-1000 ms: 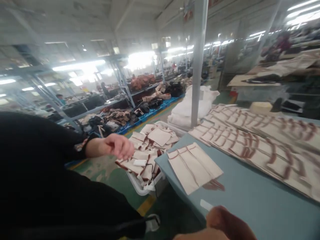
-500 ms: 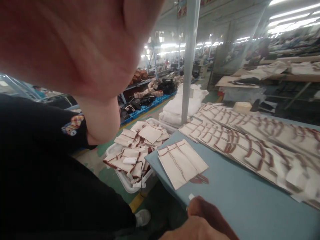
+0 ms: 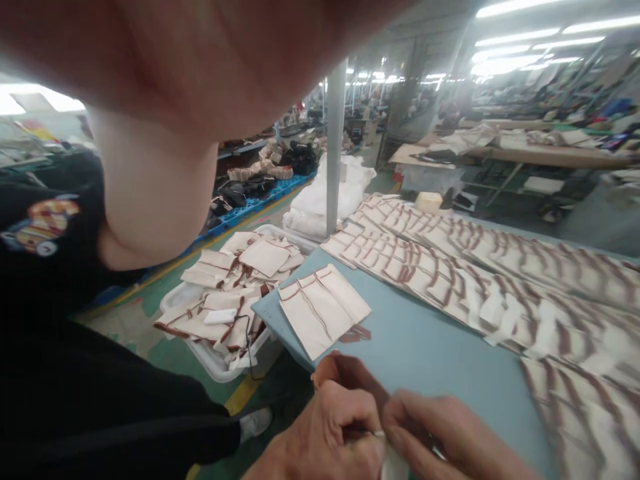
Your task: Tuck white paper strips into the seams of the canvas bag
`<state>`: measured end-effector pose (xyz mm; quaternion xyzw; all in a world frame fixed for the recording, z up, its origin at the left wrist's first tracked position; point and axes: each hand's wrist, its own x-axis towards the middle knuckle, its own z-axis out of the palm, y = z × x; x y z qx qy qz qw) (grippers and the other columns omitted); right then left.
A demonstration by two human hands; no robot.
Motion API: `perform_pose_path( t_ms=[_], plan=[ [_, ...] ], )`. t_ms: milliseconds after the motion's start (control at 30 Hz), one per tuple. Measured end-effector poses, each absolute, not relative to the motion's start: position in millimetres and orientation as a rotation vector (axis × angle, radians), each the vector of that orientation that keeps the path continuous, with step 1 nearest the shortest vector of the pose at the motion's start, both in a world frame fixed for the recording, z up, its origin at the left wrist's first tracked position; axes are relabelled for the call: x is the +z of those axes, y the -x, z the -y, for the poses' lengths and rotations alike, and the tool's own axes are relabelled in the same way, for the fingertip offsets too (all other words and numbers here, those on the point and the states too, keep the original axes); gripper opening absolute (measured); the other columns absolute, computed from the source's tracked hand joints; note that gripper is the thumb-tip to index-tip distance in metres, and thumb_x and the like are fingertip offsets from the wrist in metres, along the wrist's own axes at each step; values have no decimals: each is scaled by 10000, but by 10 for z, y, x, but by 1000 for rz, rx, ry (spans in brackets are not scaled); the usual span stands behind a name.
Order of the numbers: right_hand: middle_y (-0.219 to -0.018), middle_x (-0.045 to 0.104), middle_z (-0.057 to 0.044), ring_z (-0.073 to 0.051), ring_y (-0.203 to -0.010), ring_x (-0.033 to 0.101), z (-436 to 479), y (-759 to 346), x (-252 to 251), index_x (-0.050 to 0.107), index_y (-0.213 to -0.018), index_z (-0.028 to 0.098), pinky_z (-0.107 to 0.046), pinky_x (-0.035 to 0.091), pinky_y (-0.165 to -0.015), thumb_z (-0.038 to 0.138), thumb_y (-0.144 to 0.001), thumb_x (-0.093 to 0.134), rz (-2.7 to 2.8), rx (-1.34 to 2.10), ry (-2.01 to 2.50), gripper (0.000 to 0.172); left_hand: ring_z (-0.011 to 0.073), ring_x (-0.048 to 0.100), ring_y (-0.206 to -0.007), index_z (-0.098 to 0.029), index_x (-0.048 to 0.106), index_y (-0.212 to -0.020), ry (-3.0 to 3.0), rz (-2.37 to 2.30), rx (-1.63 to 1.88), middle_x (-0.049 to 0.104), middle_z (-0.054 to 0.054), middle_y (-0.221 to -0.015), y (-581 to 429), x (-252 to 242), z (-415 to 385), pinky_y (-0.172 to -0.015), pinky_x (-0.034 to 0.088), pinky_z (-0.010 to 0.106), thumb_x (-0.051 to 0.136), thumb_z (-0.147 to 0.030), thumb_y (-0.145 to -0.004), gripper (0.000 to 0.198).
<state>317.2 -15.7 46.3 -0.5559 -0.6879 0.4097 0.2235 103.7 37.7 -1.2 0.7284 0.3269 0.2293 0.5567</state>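
Note:
At the bottom of the head view, my left hand (image 3: 333, 427) is closed on a curved brown leather-like piece (image 3: 347, 370) that rises behind its knuckles. My right hand (image 3: 440, 433) is right beside it, fingers bent and pinched together; what they grip is mostly hidden. A small white strip (image 3: 393, 461) shows between the two hands. Just beyond them on the blue-grey table (image 3: 425, 347) lies a flat cream fabric panel (image 3: 325, 310) with brown-edged seams. Some flat brown pieces (image 3: 356, 333) stick out by its right edge.
Overlapping rows of cream panels (image 3: 425, 267) with brown trim cover the table's far side. A white bin (image 3: 220, 373) of similar pieces stands left of the table, near a metal post (image 3: 335, 147). Another person's bare arm (image 3: 155, 180) and black clothing fill the left, very close.
The view has swung right, so table and bin appear farther left. My right hand has come into clear sight beside the left. The brown piece sits farther left in the picture.

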Motion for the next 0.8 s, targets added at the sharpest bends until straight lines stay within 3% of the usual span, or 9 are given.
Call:
perform_pose_path(
  t_ms=[100,200,333,533,800],
  plan=[
    [-755,683,17,-163,-682,617,84,-3088,649,639,-855,254,-260,428,-645,305,-1054,519,1871,1193,1531,238,134,437,-703,-213,473,-651,-1741,-752,581,470,-40,-664,-1002,193,-460,-683,328,270,545,-180,-749,126],
    [-707,581,46,-140,-645,519,31,-3058,707,607,-851,240,-260,365,-626,329,-1037,509,1812,1208,1500,228,136,436,-693,-215,496,-684,-1758,-741,567,490,-45,-668,-947,261,-520,-681,312,275,550,-209,-835,161],
    [-681,512,65,-131,-617,447,4,-3039,692,576,-835,235,-270,306,-596,349,-1032,508,1787,1233,1465,237,149,466,-729,-219,477,-675,-1777,-772,568,496,-37,-661,-913,234,-547,-692,314,275,542,-235,-845,183],
    [-729,563,39,-155,-676,510,-16,-2961,724,567,-827,241,-273,352,-633,406,-1015,488,1745,1334,1490,263,118,395,-593,-234,423,-672,-1751,-769,539,441,-52,-623,-899,200,-510,-590,278,273,507,-289,-829,186],
    [-895,733,23,-190,-823,666,19,-2963,665,764,-1021,309,-273,507,-771,376,-1063,634,1827,1082,1556,153,115,344,-625,-227,354,-660,-1688,-762,565,390,-48,-643,-832,185,-448,-602,231,289,547,-229,-778,226]
  ],
)
